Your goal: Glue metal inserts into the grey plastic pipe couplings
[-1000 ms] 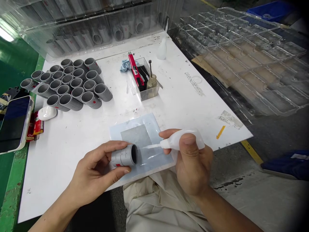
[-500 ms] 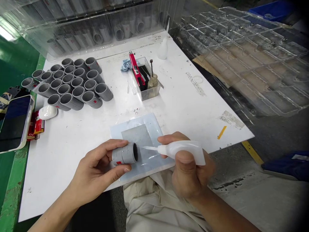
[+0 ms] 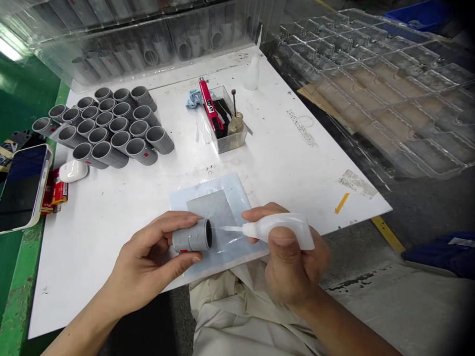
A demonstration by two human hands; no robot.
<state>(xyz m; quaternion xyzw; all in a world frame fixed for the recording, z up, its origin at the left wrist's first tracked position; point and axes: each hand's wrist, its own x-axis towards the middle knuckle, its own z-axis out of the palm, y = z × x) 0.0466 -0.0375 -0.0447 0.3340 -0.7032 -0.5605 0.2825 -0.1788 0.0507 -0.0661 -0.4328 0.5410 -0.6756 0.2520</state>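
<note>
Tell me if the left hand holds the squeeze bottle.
No, the right hand grips the squeeze bottle; the left hand holds a grey pipe fitting.

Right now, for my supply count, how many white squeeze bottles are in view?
2: one squeeze bottle in the right hand, another squeeze bottle standing at the white table's far edge. More may be hidden.

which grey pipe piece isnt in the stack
The grey coupling held in the left hand; the others lie stacked in a pile on the white table.
</note>
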